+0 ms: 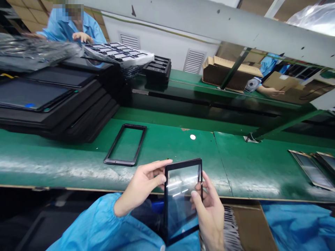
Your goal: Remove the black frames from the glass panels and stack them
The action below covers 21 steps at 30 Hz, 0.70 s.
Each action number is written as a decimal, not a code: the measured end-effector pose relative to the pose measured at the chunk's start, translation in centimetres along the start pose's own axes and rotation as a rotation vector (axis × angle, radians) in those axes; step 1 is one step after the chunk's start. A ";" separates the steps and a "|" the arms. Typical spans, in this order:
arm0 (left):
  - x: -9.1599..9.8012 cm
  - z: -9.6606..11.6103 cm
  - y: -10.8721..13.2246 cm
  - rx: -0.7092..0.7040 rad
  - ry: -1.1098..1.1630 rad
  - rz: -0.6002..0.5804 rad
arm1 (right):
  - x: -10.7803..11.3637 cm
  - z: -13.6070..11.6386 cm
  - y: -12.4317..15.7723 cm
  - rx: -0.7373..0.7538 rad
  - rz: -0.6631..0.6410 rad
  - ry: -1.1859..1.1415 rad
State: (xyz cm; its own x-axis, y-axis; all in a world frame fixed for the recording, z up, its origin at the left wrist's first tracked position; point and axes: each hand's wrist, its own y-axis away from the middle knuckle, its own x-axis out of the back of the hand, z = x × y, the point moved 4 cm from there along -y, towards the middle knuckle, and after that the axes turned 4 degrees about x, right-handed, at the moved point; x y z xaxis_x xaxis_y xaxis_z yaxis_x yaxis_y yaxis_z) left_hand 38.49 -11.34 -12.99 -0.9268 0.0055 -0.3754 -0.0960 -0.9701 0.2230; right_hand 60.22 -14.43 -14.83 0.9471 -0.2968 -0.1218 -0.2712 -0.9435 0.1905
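Black-framed clear panel [180, 205], long axis twelve-to-six o'clock; left hand [141, 184] gripping its ten-o'clock edge; right hand [211, 209] gripping at three, thumb on front, fingers behind.

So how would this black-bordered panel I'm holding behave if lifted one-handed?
The black-bordered panel is probably stiff, as it looks flat and straight-edged. Its glossy face may be slippery, given the bright reflections. The clear middle could be fragile, since your right hand shows partly through it.
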 end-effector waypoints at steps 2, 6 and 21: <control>0.1 -0.4 -0.1 0.012 0.032 -0.008 | 0.0 -0.1 0.1 -0.001 0.002 0.017; 0.1 -0.9 0.0 0.017 0.070 -0.011 | -0.1 -0.3 0.2 0.002 -0.001 0.046; 0.5 -1.0 0.0 0.075 0.022 0.000 | 0.5 0.7 -0.6 -0.016 -0.058 0.100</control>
State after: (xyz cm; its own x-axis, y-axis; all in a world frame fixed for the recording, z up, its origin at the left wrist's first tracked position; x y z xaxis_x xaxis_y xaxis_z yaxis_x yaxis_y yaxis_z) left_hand 38.40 -11.63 -14.08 -0.9187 -0.0002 -0.3951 -0.1241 -0.9492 0.2891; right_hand 60.76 -14.13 -15.65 0.9738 -0.2247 -0.0349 -0.2133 -0.9560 0.2015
